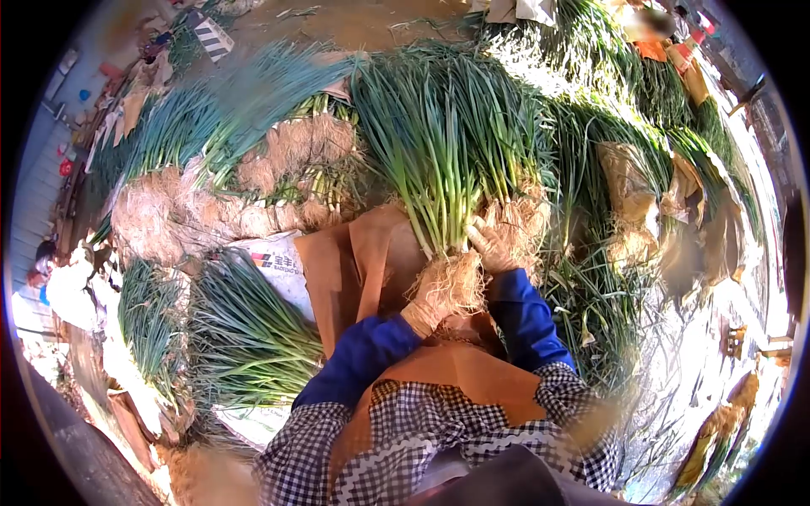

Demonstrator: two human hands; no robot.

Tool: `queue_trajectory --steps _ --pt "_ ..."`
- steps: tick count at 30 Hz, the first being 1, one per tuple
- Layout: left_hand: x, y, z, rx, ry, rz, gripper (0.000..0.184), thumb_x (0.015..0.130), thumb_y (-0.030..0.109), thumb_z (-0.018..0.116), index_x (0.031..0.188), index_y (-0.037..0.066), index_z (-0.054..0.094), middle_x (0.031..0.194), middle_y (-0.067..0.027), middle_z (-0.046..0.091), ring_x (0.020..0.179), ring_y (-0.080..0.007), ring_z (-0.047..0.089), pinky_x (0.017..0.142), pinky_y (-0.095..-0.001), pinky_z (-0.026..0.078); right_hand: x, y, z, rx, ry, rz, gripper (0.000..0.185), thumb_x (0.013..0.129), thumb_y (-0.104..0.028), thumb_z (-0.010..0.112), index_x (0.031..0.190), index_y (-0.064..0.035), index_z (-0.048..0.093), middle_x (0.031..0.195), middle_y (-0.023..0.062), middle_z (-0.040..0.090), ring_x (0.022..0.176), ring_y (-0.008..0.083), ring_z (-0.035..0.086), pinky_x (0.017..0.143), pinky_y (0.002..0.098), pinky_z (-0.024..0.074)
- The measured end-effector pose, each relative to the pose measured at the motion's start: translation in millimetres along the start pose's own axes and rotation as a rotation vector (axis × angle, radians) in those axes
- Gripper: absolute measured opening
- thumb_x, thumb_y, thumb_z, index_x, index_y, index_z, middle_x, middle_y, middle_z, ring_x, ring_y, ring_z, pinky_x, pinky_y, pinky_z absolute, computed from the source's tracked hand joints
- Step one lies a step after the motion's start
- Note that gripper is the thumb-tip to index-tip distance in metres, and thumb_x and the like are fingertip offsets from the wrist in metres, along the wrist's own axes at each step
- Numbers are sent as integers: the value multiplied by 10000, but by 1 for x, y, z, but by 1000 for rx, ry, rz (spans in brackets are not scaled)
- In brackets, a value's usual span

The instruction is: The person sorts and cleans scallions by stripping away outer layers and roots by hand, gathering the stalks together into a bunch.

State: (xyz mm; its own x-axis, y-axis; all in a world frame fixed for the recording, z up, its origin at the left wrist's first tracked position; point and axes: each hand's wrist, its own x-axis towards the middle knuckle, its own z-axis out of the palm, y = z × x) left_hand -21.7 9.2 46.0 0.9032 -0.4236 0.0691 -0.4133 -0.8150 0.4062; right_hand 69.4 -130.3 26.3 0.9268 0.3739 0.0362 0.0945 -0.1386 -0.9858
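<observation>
A bunch of green onions (pixel 447 181) stretches away from me, long green leaves at the far end and pale stalks nearer. Its matted roots (pixel 451 282) point toward my body. My left hand (pixel 424 315) is closed at the root end, its fingers partly hidden by the roots. Over at the right side of the stalks, my right hand (pixel 492 246) is closed around their lower part. More green onions with stringy roots (pixel 525 218) lie just beyond my right hand. A brown sheet (pixel 333 278) lies under and left of the bunch.
Root-end bundles (pixel 295 148) are piled at the far left. Another green onion pile (pixel 249 329) lies near my left arm, beside a printed white sack (pixel 283 266). Loose leaves (pixel 595 295) and brown-wrapped bundles (pixel 629 202) are on the right.
</observation>
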Motion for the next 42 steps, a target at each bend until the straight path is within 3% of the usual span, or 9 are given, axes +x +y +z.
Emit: queue_trajectory --steps 5,10,14,18,24,25,28,32,42 --pt "-8 -15 42 -2843 66 -204 447 918 297 404 1240 -9 453 1182 -143 551 1049 -256 553 929 -411 432 -25 -57 9 200 -80 110 134 931 -131 487 983 -23 547 847 -16 526 816 112 500 754 276 426" --pt "-2 -17 23 -2965 49 -355 392 901 271 470 1185 4 515 1113 -152 584 1008 -275 575 867 -428 490 -102 -101 -78 525 -712 72 155 911 -114 505 804 -3 523 668 39 490 592 140 471 520 278 383" --pt "5 -11 32 -2757 35 -449 455 843 126 536 1260 -25 434 1195 -169 531 1065 -297 536 914 -420 462 -88 -58 -111 -834 121 -213 195 903 -159 543 1042 -24 563 797 14 560 731 165 551 626 292 474" --pt "5 -17 53 -2772 8 -448 420 870 180 516 1241 -10 457 1189 -166 536 1038 -279 551 870 -405 487 -29 -37 -47 188 -257 118 352 957 -268 406 1264 -99 441 1117 85 563 951 189 544 830 321 470" --pt "3 -4 32 -2434 340 -483 315 870 141 529 1157 10 526 1072 -139 600 974 -255 590 830 -383 516 -51 -76 -23 -1084 -284 -384 152 889 -101 474 898 -52 618 587 56 474 528 212 479 518 362 396" --pt "4 2 10 -2449 243 -447 281 866 108 533 1130 12 548 1043 -129 611 983 -240 589 825 -366 521 -67 -73 -31 -675 -154 -570 160 886 -90 485 959 -59 624 569 45 440 523 182 471 486 332 377" --pt "13 4 14 -2309 281 -551 265 863 94 535 1112 10 572 1077 -129 606 1010 -233 580 858 -359 505 -103 -128 -87 -160 -501 223 221 879 -207 553 1034 -67 625 780 76 629 694 250 601 651 353 491" --pt "17 -1 40 -2118 166 -422 260 860 100 548 1087 -20 591 1157 -135 582 1071 -231 551 959 -342 427 -91 -56 -124 -1308 -59 40 272 848 -291 593 1041 -103 624 969 96 648 863 215 634 740 336 515" --pt "3 -13 48 -2037 61 -360 283 853 54 520 1125 -9 565 1111 -150 581 1047 -230 558 927 -364 461 -30 -75 -32 -9 -675 -88 209 908 -229 527 807 -48 548 733 25 526 626 111 476 571 274 429"
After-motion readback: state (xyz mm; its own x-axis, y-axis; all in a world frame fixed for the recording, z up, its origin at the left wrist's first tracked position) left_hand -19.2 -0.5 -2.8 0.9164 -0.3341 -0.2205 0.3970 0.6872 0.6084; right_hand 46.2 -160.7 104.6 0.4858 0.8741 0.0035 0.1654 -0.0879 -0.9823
